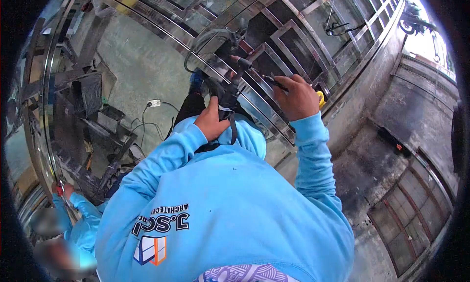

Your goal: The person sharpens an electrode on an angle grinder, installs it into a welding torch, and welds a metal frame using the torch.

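My left hand (211, 120) is closed at my waist on a black strapped item (224, 95), which looks like a pouch; its far side is hidden. Just beyond it is a dark tool head with a brownish cylindrical end (242, 63), and I cannot tell whether it joins the black item. A grey hose (188, 57) curves close by. Out to the right, over the metal frames, my right hand (297, 97) pinches a slim dark pen-like tool (275, 82) pointing left. Behind that hand a yellow object (320, 100) shows in part.
Welded metal frames (298, 42) lie ahead, with long shiny bars (161, 32) along their near side. A white power strip (154, 103) and cables are on the floor. Dark scrap and metal pieces (93, 101) crowd the left. Another person in a blue sleeve (85, 208) is at lower left.
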`<state>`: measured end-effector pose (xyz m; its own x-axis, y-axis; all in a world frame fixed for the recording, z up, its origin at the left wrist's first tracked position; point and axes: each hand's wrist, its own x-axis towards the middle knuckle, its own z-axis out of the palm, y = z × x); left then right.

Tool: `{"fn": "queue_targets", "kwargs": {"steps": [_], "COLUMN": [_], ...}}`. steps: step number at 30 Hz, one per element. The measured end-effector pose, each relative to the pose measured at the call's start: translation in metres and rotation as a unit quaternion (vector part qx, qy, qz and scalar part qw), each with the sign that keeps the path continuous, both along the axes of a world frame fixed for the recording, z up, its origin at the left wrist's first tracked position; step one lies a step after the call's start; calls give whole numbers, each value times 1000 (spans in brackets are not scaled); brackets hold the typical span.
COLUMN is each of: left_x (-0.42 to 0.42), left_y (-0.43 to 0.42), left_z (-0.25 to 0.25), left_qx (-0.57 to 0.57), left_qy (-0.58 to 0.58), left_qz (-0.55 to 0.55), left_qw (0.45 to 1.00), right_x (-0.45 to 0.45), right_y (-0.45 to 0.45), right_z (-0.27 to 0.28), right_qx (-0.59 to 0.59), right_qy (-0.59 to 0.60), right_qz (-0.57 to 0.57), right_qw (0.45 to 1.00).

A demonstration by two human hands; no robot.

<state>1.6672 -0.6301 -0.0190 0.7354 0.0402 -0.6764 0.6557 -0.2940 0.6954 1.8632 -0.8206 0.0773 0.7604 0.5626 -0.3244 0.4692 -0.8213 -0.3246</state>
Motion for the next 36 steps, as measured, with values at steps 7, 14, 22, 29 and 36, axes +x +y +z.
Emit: {"fn": "queue_targets", "kwargs": {"steps": [7,14,22,29,36], "left_x": [-12,-9,-17,-17,-28], "left_y": [0,3,9,11,15], "left_z": [-1,17,-1,1,-15], "left_qx": [3,-16,-33,-43,-108], "left_qy": [-21,-17,-48,8,12], "left_qz": [-29,-17,-32,-87,-141], "left_qw": [999,1000,998,995,984], "right_x": [-24,-32,-39,-50,-72], "right_y": [7,18,21,29,30], "right_z": [-1,0,0,-19,-32], "right_qx": [9,-14,-35,-49,-47], "right_qy": [-38,-57,-60,-52,-57], "right_qz": [-41,-45,-62,-70,-87], "right_qw": [998,997,996,995,993]}}
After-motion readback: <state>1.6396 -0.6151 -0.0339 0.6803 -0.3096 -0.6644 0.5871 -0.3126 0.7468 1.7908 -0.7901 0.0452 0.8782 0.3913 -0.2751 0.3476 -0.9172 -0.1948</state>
